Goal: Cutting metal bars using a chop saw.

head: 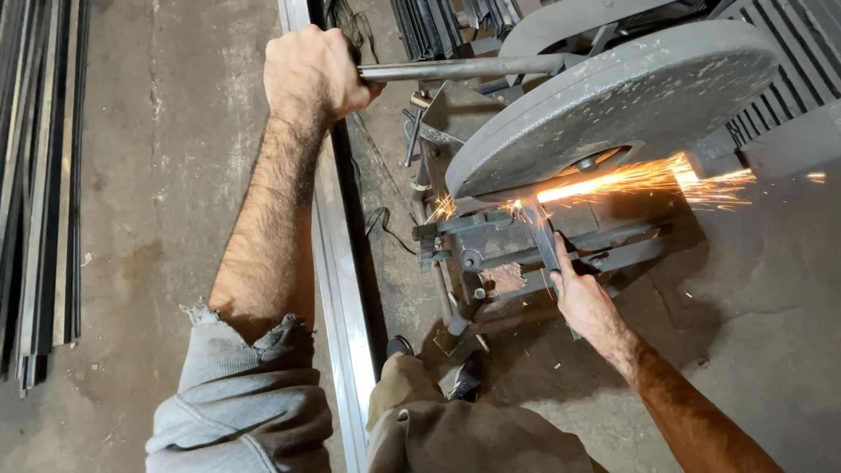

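A chop saw with a large grey blade guard (613, 101) stands on the concrete floor and throws orange sparks (648, 180) to the right. My left hand (311, 70) is closed around the end of the saw's long metal handle bar (455, 67). My right hand (578, 293) grips a narrow flat metal strip (543, 241) that runs under the blade, held against the saw's vise (473, 250). The cutting point glows under the guard.
A long steel profile (342, 298) lies on the floor between my arms. A bundle of thin metal bars (39, 193) lies at the left edge. More dark metal stock (438, 26) is stacked at the top. My knee and shoe (420, 385) are at the bottom.
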